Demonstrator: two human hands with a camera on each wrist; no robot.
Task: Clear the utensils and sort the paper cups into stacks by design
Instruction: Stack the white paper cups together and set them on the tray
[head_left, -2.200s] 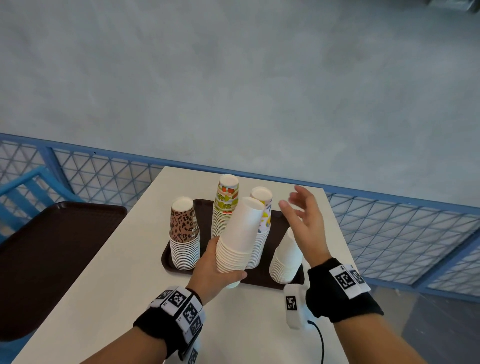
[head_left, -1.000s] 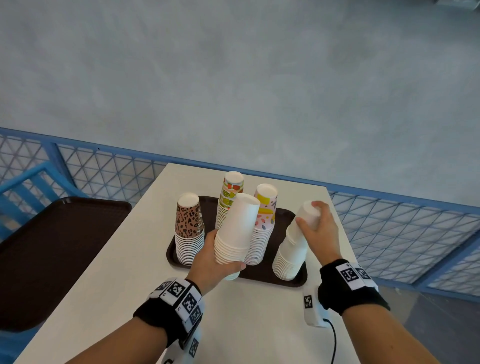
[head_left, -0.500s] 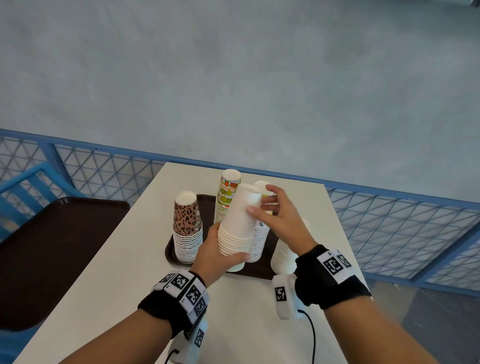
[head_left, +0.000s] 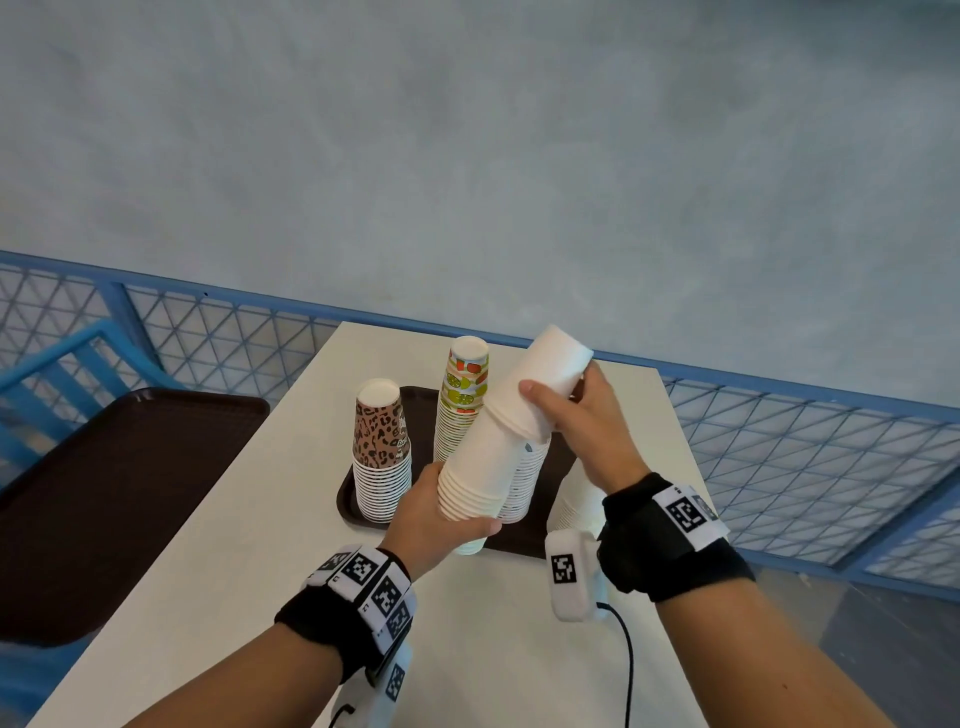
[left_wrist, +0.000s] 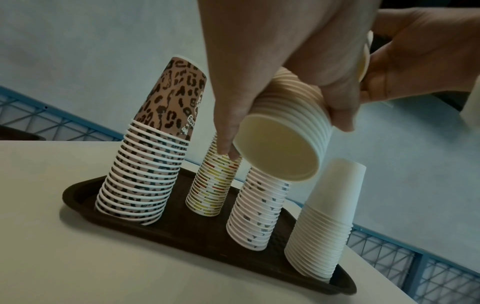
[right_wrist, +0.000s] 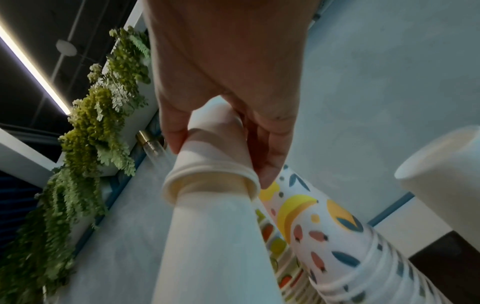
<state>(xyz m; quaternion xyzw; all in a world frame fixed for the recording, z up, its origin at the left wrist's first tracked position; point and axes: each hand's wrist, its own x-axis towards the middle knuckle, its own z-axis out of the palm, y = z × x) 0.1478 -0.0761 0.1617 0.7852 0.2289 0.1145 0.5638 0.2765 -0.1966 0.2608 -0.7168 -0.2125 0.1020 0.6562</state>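
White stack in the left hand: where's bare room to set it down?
Bare table lies between the small tray and the empty big tray, and in front of the small tray. The small tray itself is crowded: leopard stack, fruit stack, white stack.

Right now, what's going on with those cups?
The left hand holds a tilted stack of plain white cups above the small brown tray. The right hand grips a few white cups at its top end, partly slid on. On the tray stand leopard, fruit-print, patterned and white stacks.
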